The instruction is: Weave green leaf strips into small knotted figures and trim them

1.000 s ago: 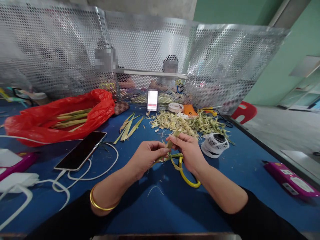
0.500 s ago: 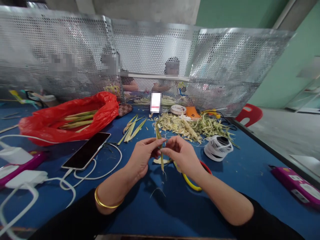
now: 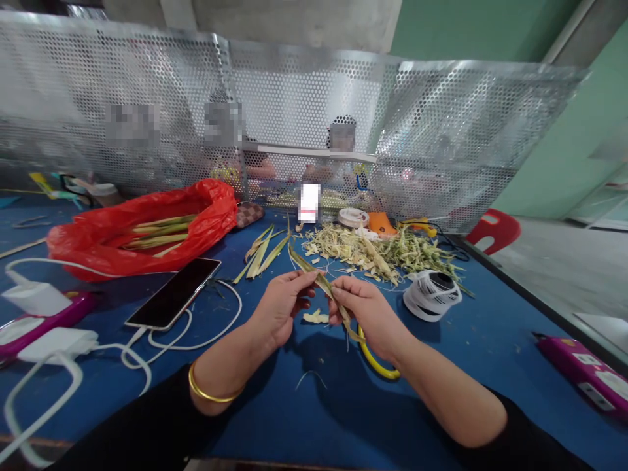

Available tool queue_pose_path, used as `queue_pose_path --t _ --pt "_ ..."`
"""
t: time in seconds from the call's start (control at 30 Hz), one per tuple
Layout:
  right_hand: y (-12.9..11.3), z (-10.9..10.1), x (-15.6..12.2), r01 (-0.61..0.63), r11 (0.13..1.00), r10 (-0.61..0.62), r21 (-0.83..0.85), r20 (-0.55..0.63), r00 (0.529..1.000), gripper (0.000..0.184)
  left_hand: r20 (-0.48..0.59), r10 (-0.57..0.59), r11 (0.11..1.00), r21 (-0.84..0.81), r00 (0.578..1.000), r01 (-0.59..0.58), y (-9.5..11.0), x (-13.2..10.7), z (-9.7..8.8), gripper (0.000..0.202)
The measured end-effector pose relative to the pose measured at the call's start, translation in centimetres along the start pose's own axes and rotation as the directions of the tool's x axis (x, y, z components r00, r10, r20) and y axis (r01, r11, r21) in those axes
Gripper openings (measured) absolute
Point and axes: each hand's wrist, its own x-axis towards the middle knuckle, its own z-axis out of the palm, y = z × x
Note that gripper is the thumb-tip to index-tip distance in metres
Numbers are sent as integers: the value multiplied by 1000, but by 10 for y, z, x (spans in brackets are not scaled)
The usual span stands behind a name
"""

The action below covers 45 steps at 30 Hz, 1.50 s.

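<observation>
A long, narrow dried leaf strip, greenish brown, slants between both hands above the blue table. My left hand pinches it near its middle between thumb and fingers. Just to the right, my right hand is closed on the lower part of the same strip. Beneath the hands lies a pale husk scrap. A yellow ring-shaped handle shows partly behind my right hand; the rest of it is hidden. Farther off, several loose leaf strips lie on the table.
A red plastic bag holds more leaf strips at left. Nearby are a phone with white cables and a purple power strip. Shredded plant scraps are heaped beyond, beside a white thread spool. People sit behind a perforated screen.
The leaf strip has turned from nearly upright to a slant, its lower end swinging right. My right hand has shifted slightly down along it. The whole view has shifted a little.
</observation>
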Motion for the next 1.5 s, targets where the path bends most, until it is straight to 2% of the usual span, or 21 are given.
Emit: queue_pose_path --t 0.07,0.13,0.23,0.3,0.33,0.4,0.47,0.53,0.57,0.63,0.83,0.93,1.0,1.13,1.27,1.33,1.43,1.5 --pt "1 0 -1 47 996 -48 -82 -13 999 20 -48 64 997 53 997 -62 -1 0 1 18" --pt "3 1 -3 121 953 -143 -277 -59 988 19 -69 142 983 131 987 -132 -3 -2 2 18" --pt "5 0 -6 213 746 -345 -630 -93 934 15 -59 179 968 186 982 -165 -6 -5 5 17" --pt "6 -2 -7 261 602 -444 -755 -45 895 13 -51 167 971 182 985 -155 -6 -6 7 16" --pt "6 -3 -7 281 567 -467 -774 -21 884 14 -47 161 972 178 986 -150 -6 -7 7 17" --pt "5 -6 -5 294 594 -449 -749 -6 893 18 -33 149 976 167 988 -141 -4 -6 5 20" --pt "2 -10 -2 257 727 -351 -637 -23 936 22 -40 127 983 139 991 -120 -2 -5 3 22" --pt "-2 -14 0 169 868 -205 -467 -27 978 24 -56 95 992 91 994 -90 0 -3 1 23" --pt "-5 -16 1 124 911 -146 -394 -24 989 24 -63 80 995 62 995 -76 1 -2 0 23" --pt "-8 -19 2 77 941 -89 -329 -20 996 23 -74 56 998 9 996 -56 2 0 -1 23" --pt "-6 -22 -1 198 881 -209 -429 21 978 20 -124 12 996 -90 992 -24 1 6 -2 27" --pt "-3 -21 0 230 878 -229 -420 54 972 24 -104 -33 992 -128 994 20 -1 8 -3 28" --pt "-2 -21 1 228 874 -222 -428 65 973 26 -104 0 992 -128 995 -13 -2 8 -3 28" --pt "-1 -19 1 201 853 -209 -482 38 977 30 -97 71 992 -94 993 -80 -5 6 -1 28" --pt "-2 -15 -3 222 723 -291 -654 2 957 32 -2 52 999 5 999 -52 -8 1 0 30" --pt "-2 -14 -4 232 680 -326 -696 -3 945 34 -5 58 997 49 998 -58 -9 0 1 28" --pt "0 -12 -3 240 715 -317 -656 2 949 25 -44 104 991 89 994 -100 -10 -1 3 25" --pt "2 -12 -3 258 709 -335 -656 8 942 21 -33 134 982 136 990 -128 -10 -1 4 24"
